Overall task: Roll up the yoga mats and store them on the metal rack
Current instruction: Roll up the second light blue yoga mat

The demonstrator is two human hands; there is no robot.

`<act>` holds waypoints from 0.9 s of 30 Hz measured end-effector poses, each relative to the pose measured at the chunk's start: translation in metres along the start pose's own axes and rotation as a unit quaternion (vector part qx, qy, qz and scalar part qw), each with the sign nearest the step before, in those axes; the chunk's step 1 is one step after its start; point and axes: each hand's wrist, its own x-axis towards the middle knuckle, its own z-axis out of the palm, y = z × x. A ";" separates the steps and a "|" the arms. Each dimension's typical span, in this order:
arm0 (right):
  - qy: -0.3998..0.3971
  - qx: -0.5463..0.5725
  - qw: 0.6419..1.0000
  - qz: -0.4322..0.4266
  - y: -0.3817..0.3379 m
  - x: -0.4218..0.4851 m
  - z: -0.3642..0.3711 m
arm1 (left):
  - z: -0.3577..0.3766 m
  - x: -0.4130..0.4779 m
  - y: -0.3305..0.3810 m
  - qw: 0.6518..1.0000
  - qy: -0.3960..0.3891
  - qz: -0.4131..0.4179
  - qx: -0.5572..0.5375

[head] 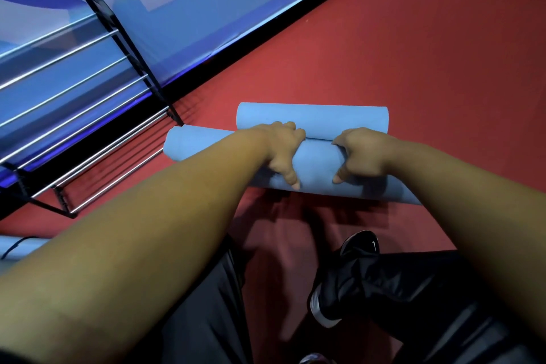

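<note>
I note both arms stretched forward, with the left hand and right hand curled over the rolled mat, fingers on its far side and thumbs on the near side. The mat lies on the red floor, just in front of a second roll and near the metal rack.

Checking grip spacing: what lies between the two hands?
Only bare blue mat roll, in the head view; left hand and right hand grip it apart.
</note>
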 end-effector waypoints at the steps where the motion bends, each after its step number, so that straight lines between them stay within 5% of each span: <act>1: -0.005 0.007 1.000 0.004 0.001 0.000 0.000 | 0.000 0.001 0.002 1.000 0.009 0.005 0.009; 8: -0.018 0.026 0.999 0.019 0.006 -0.004 0.003 | -0.010 0.003 -0.004 0.998 0.035 0.002 -0.060; 15: 0.064 -0.063 0.996 -0.012 -0.009 -0.002 0.025 | -0.012 -0.010 -0.014 0.986 0.001 -0.025 -0.167; 21: 0.016 -0.014 1.000 -0.012 -0.008 0.004 0.011 | -0.006 -0.011 -0.012 0.992 -0.045 -0.020 -0.115; 27: -0.035 0.068 0.997 0.013 0.003 -0.001 0.002 | -0.009 -0.014 0.004 0.996 -0.007 0.025 0.080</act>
